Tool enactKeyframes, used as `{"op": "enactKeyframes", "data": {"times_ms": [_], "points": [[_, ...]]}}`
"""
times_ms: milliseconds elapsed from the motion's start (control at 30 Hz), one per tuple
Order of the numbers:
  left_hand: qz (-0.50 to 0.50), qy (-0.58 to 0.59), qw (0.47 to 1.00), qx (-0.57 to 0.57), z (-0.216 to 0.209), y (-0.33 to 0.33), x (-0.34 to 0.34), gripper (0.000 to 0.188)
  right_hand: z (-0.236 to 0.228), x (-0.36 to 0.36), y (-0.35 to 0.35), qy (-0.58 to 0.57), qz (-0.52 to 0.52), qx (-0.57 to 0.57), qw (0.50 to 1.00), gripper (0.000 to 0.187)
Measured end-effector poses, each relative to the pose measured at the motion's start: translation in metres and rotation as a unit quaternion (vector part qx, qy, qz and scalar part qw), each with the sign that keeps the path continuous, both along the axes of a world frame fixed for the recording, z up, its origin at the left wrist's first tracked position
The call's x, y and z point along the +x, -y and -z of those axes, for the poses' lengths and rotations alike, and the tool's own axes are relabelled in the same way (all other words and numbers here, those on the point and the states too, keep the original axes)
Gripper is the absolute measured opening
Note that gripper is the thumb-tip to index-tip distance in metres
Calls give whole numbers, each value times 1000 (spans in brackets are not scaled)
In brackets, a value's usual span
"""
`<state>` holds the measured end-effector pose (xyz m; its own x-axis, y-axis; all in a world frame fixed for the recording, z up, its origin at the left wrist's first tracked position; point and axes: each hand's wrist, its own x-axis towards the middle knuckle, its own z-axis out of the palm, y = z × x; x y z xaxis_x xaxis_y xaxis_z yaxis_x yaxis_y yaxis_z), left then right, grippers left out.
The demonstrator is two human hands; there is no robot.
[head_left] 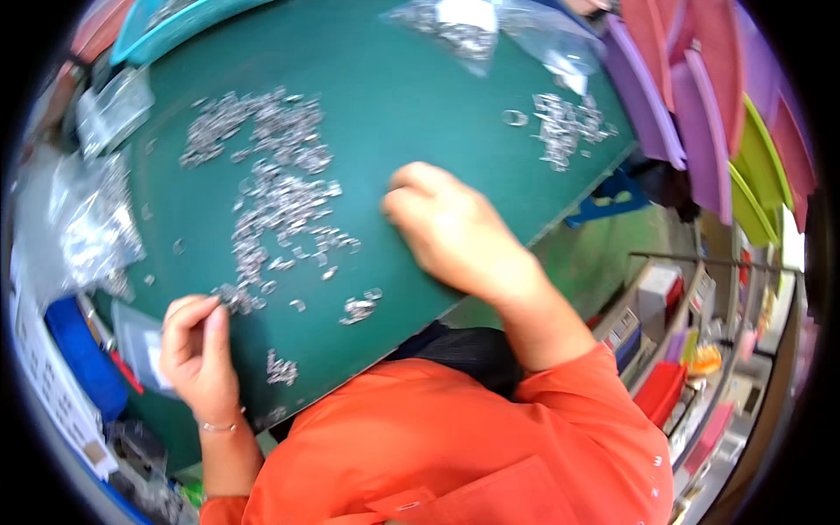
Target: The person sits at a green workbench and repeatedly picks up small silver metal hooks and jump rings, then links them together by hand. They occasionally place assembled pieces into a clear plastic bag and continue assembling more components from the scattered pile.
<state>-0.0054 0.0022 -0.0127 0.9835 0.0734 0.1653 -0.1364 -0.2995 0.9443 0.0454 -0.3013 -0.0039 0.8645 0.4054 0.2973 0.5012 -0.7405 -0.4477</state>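
A long, loose heap of small silver metal pieces (284, 206), some of them ring-shaped, spreads over the left half of the green tabletop (411, 114). My left hand (197, 350) is at the heap's near-left end, thumb and forefinger drawn together beside a few pieces (238, 298); whatever they pinch is too small to make out. Right of the heap, my right hand (446, 227) is over the bare green surface, slightly blurred. Its fingers are curled closed, and any content is hidden. Between the hands and nearer to me lie two little clusters, one of silver rings (359, 308), one of smaller pieces (282, 368).
Another silver pile (564, 127) lies at the far right, below clear bags (459, 31) of metal parts. More clear bags (83, 223) line the left edge, with a turquoise tray (175, 31) behind. Purple bins (643, 96) and shelves (691, 324) stand to the right.
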Motion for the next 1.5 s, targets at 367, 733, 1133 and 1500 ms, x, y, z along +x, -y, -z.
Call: {"op": "enactKeyframes", "data": {"times_ms": [367,733,1133,1500], "points": [[8,-5,1000,-3,-2,-3,-4,8,0,18,162,125,400,-33,907,10],[10,-11,1000,-5,6,-3,-2,9,9,23,194,10,485,10,874,13],[-4,-14,1000,26,7,-5,0,8,20,5,-9,69,60,112,990,3],[16,-6,1000,1,2,-2,-3,9,13,14,162,-3,444,27,896,19]]}}
